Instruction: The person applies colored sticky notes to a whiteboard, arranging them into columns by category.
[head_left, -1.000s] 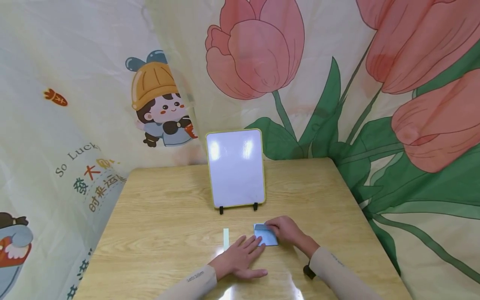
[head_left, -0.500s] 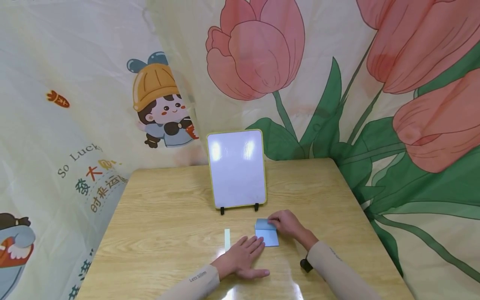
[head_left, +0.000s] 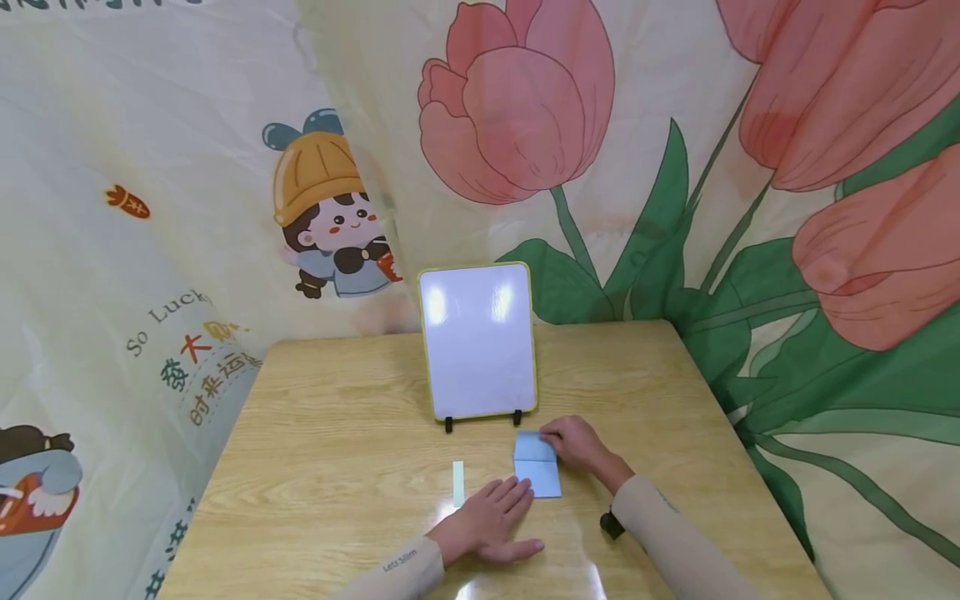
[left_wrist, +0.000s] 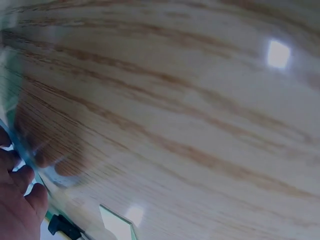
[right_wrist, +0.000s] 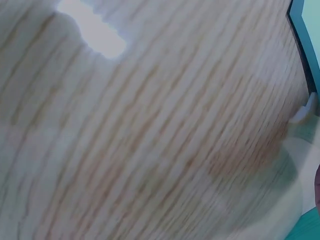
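A light blue sheet of paper [head_left: 537, 477] with a crease across it lies on the table. My right hand [head_left: 576, 442] pinches its upper flap near the top right corner. Fingers spread, my left hand [head_left: 497, 518] lies flat on the table, its fingertips at the lower left edge of the sheet. To the left of the sheet is a narrow pale green strip [head_left: 458, 483], which also shows in the left wrist view as a pale strip [left_wrist: 116, 224]. Only a sliver of the right hand [right_wrist: 317, 190] enters the right wrist view.
A white board [head_left: 480, 343] with a yellow-green rim stands on black feet [head_left: 448, 424] behind the paper. The wood-grain table [head_left: 337, 417] meets a printed cloth [head_left: 517, 117] at the back. A black device [head_left: 612, 525] sits at the right wrist.
My right hand has moved up and away, lifting the folded top flap of the blue paper open toward the white board. The left hand has stayed in place.
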